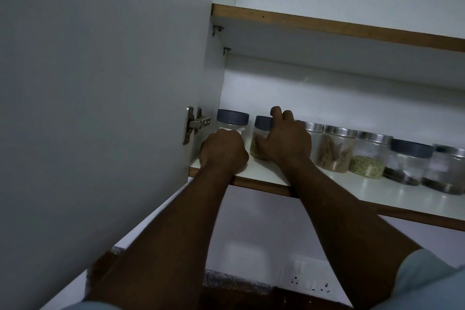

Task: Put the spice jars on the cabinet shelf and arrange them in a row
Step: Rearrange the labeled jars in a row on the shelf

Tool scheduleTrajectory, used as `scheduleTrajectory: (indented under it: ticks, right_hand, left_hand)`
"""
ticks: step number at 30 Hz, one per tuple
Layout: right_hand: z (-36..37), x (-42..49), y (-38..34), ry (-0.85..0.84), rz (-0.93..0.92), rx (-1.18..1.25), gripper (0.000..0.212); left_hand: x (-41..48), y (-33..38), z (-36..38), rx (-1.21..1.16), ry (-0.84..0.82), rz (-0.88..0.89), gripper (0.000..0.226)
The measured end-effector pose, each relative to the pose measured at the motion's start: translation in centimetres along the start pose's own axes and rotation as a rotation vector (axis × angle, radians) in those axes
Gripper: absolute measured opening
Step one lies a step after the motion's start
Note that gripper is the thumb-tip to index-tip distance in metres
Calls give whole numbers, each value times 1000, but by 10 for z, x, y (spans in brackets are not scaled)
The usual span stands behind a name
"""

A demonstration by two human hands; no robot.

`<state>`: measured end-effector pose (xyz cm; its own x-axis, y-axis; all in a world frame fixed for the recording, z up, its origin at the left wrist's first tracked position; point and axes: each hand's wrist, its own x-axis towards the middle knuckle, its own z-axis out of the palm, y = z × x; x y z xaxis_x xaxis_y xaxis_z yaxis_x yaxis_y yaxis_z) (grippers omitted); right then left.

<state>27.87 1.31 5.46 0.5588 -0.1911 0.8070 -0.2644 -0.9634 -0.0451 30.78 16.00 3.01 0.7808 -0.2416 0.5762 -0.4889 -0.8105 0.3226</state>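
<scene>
Looking up into the cabinet, I see my left hand (pixel 222 151) curled round the leftmost blue-lidded jar (pixel 232 122); my right hand (pixel 285 141) grasps the second blue-lidded jar (pixel 260 133) just beside it; both stand on the lower shelf (pixel 352 191); five other jars (pixel 336 148) line up rightward.

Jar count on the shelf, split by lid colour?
Blue-lid jars: 3
Silver-lid jars: 4
Total: 7
</scene>
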Motion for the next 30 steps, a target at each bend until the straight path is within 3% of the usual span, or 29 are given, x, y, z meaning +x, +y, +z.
scheduleTrajectory:
  ticks: [5, 11, 18, 25, 30]
  right_hand:
    - [1, -6, 1, 14, -2, 14, 66]
    - [7, -1, -1, 18, 50, 6, 91]
    - [8, -5, 1, 31, 38, 173, 72]
    - [4, -7, 0, -24, 21, 58, 81]
    - [5, -6, 4, -50, 26, 110, 74]
  left_hand:
    - [0, 2, -2, -14, -5, -46, 28]
    - [0, 0, -5, -71, 39, -193, 37]
    - [-1, 1, -6, -42, -12, -90, 25]
    - [-2, 0, -7, -54, 3, -107, 32]
    - [-2, 1, -9, -79, -10, -143, 36]
